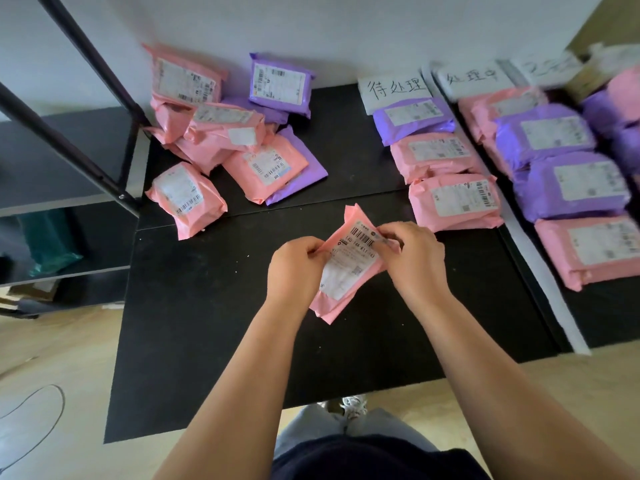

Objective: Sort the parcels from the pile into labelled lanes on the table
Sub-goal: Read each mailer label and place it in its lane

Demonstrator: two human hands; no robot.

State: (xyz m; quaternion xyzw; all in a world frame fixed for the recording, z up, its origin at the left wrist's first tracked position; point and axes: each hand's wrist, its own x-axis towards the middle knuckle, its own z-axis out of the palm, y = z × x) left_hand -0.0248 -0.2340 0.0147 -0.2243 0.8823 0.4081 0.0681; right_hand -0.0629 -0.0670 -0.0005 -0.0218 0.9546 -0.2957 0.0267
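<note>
A pink parcel [346,271] with a white barcode label is held above the black table [214,306], near its middle. My left hand [296,268] pinches its left edge and my right hand [414,258] pinches its upper right edge. The pile [225,140] of pink and purple parcels lies at the back left. On the right, parcels lie in lanes under handwritten paper labels: the first label [394,90] heads a purple parcel [412,119] and two pink ones [433,155], the second label [472,77] heads a row of pink and purple parcels [568,185].
A black metal rack [86,133] with slanted bars stands left of the table. A third, blurred label [547,65] and more parcels [620,109] sit at the far right. A white divider strip [540,271] separates the lanes. A cable lies on the wooden floor [52,393].
</note>
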